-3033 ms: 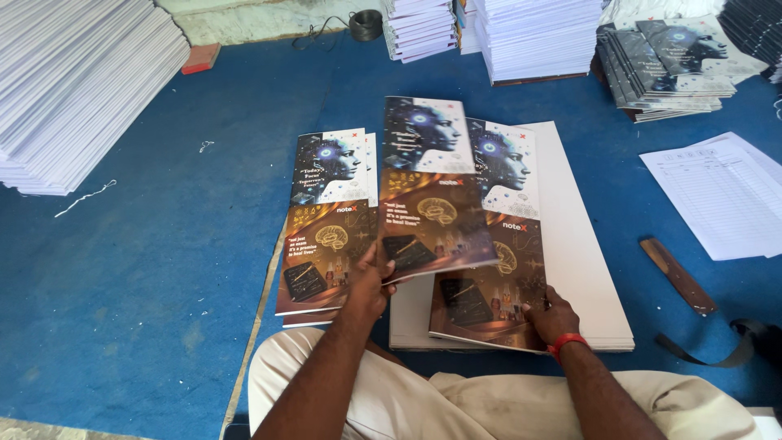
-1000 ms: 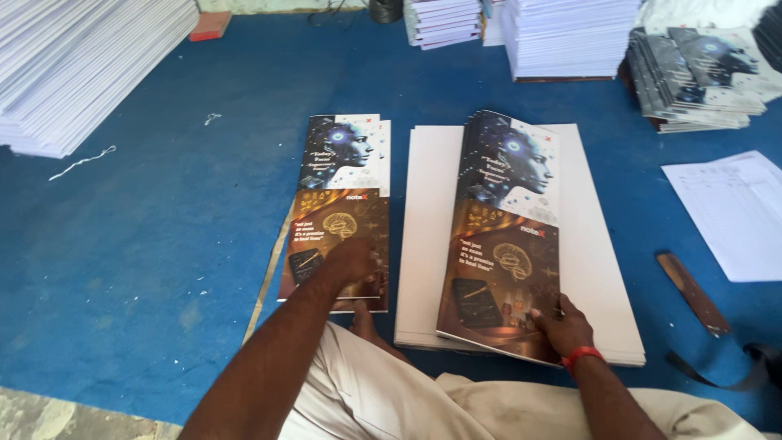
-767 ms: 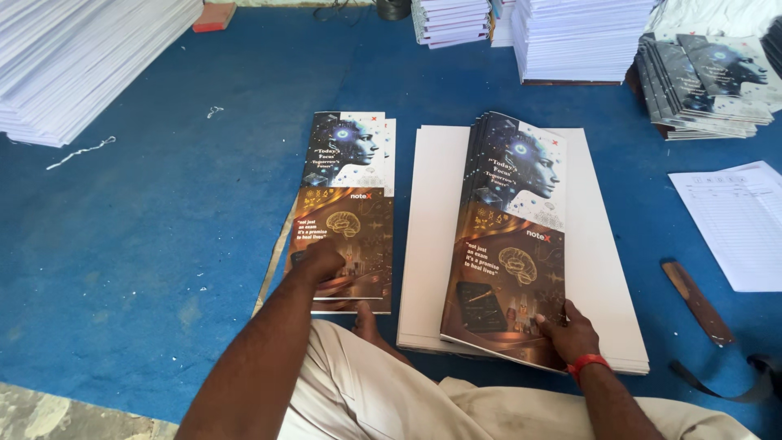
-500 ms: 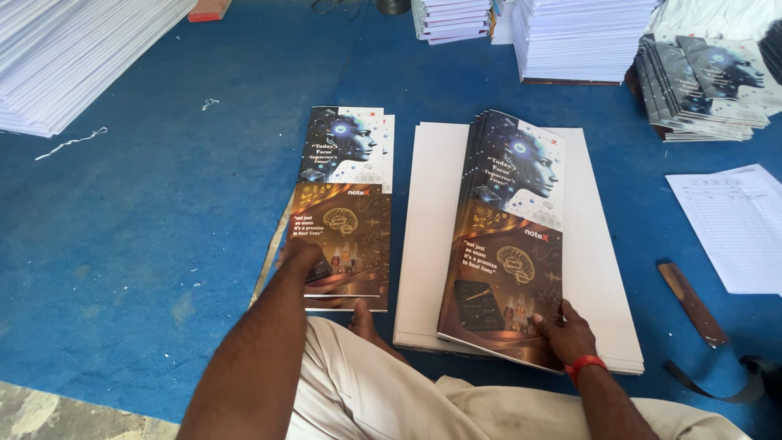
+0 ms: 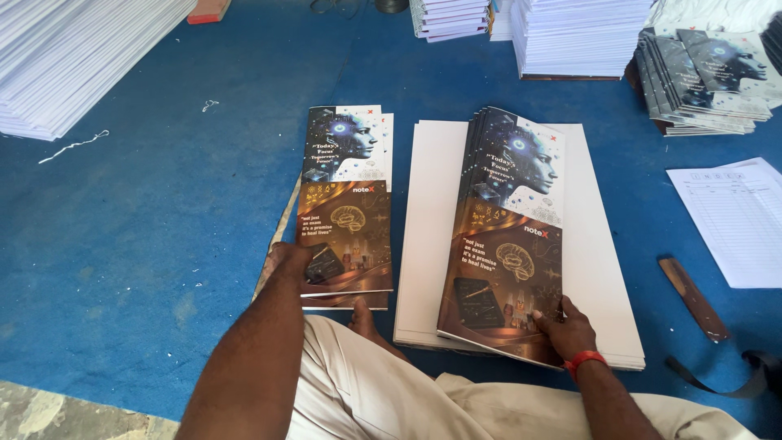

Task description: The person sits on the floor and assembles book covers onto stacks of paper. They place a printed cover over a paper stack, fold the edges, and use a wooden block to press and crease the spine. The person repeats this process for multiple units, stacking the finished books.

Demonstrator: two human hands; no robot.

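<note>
Resting flat on the left stack of printed covers (image 5: 346, 204), the left hand (image 5: 287, 262) has its fingers spread over the lower left corner of the top sheet; this stack lies on the blue floor mat (image 5: 163, 244). The right hand (image 5: 566, 330), with a red wristband (image 5: 585, 361), pinches the lower right corner of the fanned bundle of printed covers (image 5: 509, 236) between thumb and fingers. That bundle lies on a pile of white boards (image 5: 599, 269), toward its near edge. Along the mat's far edge: white paper stacks (image 5: 570, 37) and another pile of covers (image 5: 705, 81). At the right edge: a printed form sheet (image 5: 737, 220), a wooden stick (image 5: 694, 298), a black strap (image 5: 733, 383).
</note>
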